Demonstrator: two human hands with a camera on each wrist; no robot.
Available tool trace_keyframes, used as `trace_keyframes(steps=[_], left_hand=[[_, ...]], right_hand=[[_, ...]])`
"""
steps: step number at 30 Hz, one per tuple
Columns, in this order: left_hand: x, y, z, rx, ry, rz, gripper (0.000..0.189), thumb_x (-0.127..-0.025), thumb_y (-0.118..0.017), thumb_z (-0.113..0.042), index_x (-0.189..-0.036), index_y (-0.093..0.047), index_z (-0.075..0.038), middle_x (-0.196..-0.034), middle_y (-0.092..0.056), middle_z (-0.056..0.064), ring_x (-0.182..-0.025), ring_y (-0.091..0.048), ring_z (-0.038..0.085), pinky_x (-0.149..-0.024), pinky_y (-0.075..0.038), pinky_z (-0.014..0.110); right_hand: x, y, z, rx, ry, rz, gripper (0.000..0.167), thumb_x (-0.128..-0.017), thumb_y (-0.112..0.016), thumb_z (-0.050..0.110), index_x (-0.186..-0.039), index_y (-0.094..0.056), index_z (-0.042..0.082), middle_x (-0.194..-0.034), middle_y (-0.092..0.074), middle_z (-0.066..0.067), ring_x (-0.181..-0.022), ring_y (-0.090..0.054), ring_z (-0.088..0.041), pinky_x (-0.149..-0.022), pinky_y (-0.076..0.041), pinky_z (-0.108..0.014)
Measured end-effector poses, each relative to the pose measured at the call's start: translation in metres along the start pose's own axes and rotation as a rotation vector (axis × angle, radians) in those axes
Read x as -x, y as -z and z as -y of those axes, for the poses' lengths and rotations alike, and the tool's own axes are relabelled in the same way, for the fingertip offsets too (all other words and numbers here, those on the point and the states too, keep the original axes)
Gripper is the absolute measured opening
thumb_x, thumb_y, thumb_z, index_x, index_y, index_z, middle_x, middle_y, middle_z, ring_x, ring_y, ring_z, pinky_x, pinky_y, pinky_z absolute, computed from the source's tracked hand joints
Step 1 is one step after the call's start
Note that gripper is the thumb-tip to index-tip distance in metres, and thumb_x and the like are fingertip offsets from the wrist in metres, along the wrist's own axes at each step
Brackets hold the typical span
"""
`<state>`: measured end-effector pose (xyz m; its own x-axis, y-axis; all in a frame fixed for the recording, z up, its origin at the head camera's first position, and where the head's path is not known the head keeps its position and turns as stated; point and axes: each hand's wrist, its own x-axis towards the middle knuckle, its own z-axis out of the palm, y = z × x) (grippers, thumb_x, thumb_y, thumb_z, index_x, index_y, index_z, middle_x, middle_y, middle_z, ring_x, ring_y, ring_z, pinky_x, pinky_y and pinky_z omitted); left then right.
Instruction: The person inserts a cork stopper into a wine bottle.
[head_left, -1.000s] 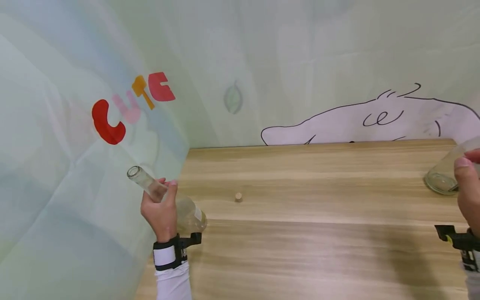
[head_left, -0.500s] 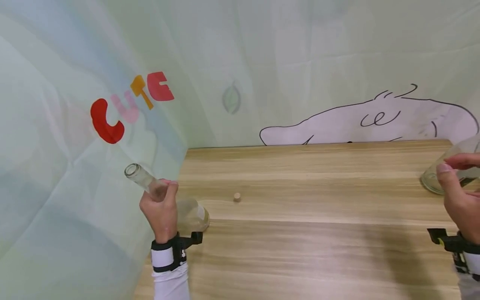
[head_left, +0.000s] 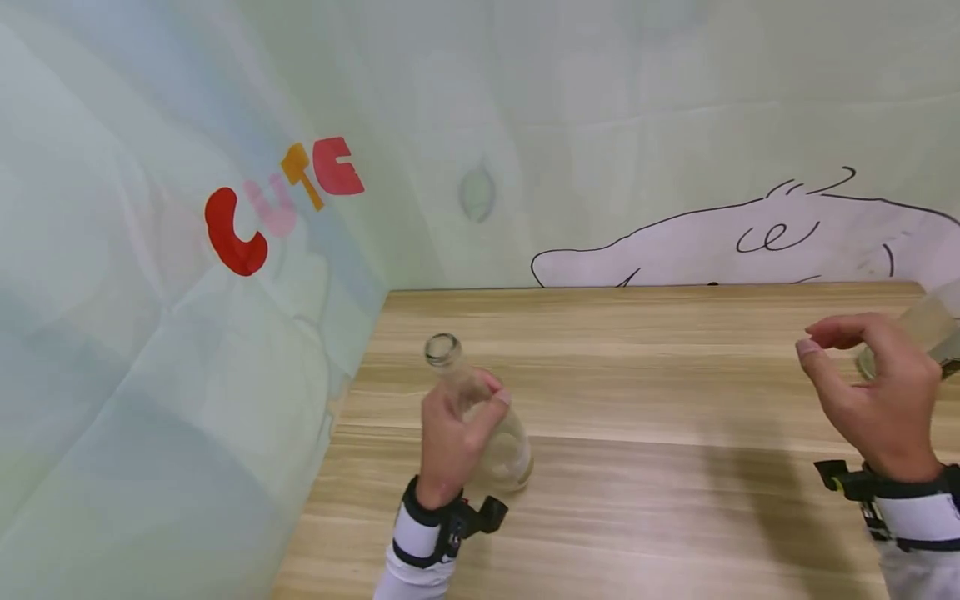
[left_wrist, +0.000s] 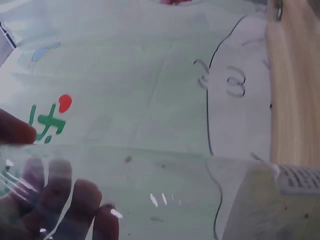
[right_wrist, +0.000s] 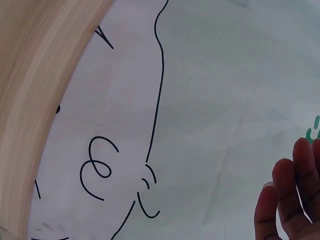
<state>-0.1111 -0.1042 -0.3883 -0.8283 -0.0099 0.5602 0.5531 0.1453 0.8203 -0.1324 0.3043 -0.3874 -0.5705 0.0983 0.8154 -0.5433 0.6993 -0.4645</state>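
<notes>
My left hand (head_left: 453, 437) grips the neck of a clear glass bottle (head_left: 506, 458), which tilts to the left, its uncorked mouth uppermost. The left wrist view shows the fingers (left_wrist: 85, 200) through the bottle's glass (left_wrist: 160, 200), with part of a white label at the right. The small cork seen earlier is hidden, at about the spot now covered by this hand and bottle. My right hand (head_left: 885, 392) hovers above the table, fingers loosely bent and holding nothing. Behind it, at the right edge, is a second clear glass container (head_left: 930, 321), partly covered by the hand.
A wood-grain table (head_left: 637, 500) spans the area under both hands. Its far edge meets a printed cloth backdrop (head_left: 600, 150). Another cloth panel (head_left: 150, 375), with coloured letters, rises along the left side.
My left hand has brought the bottle to the right, and it now tilts less. My right hand has moved left, away from the glass container at the right. The cork is now hidden.
</notes>
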Motion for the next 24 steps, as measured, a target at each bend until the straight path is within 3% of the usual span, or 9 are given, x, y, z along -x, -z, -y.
trace_keyframes(steps=[4, 8, 11, 18, 24], left_hand=[[0.008, -0.034, -0.002, 0.035, -0.043, 0.124, 0.005, -0.083, -0.071, -0.002, -0.087, -0.068, -0.002, -0.086, -0.07, 0.007, -0.081, -0.067, 0.019, -0.079, -0.055, 0.037], [0.012, -0.058, -0.005, 0.06, -0.133, 0.193, 0.006, -0.082, -0.071, -0.003, -0.087, -0.068, -0.002, -0.082, -0.07, 0.005, -0.076, -0.066, 0.015, -0.073, -0.055, 0.034], [0.014, -0.07, -0.006, 0.086, -0.154, 0.226, 0.006, -0.082, -0.071, -0.003, -0.085, -0.067, -0.005, -0.081, -0.069, 0.002, -0.074, -0.065, 0.011, -0.071, -0.055, 0.03], [0.021, -0.085, -0.007, 0.104, -0.14, 0.266, 0.016, -0.077, -0.072, 0.007, -0.084, -0.064, -0.006, -0.078, -0.067, 0.005, -0.071, -0.06, 0.004, -0.061, -0.055, 0.023], [0.017, -0.087, -0.028, 0.111, -0.142, 0.273, 0.018, -0.076, -0.07, 0.011, -0.083, -0.062, -0.002, -0.074, -0.066, 0.012, -0.069, -0.057, -0.001, -0.058, -0.054, 0.021]], right_hand=[[0.001, -0.007, 0.0, -0.031, 0.026, 0.03, 0.032, -0.088, -0.07, 0.019, -0.093, -0.067, -0.013, -0.087, -0.064, -0.026, -0.094, -0.051, 0.007, -0.084, -0.036, -0.016], [0.004, -0.011, 0.001, -0.039, 0.022, 0.051, 0.031, -0.088, -0.07, 0.019, -0.094, -0.067, -0.011, -0.089, -0.065, -0.025, -0.093, -0.052, 0.005, -0.085, -0.037, -0.016], [0.006, -0.013, 0.001, -0.048, 0.021, 0.061, 0.028, -0.086, -0.07, 0.016, -0.094, -0.067, -0.011, -0.089, -0.065, -0.024, -0.093, -0.052, 0.004, -0.085, -0.037, -0.016], [0.009, -0.019, 0.004, -0.106, 0.031, 0.067, 0.025, -0.085, -0.07, 0.013, -0.091, -0.067, -0.012, -0.086, -0.064, -0.023, -0.091, -0.054, 0.001, -0.084, -0.038, -0.018], [0.012, -0.022, 0.005, -0.122, 0.038, 0.059, 0.025, -0.084, -0.07, 0.013, -0.089, -0.068, -0.011, -0.083, -0.064, -0.022, -0.089, -0.055, 0.001, -0.082, -0.039, -0.017]])
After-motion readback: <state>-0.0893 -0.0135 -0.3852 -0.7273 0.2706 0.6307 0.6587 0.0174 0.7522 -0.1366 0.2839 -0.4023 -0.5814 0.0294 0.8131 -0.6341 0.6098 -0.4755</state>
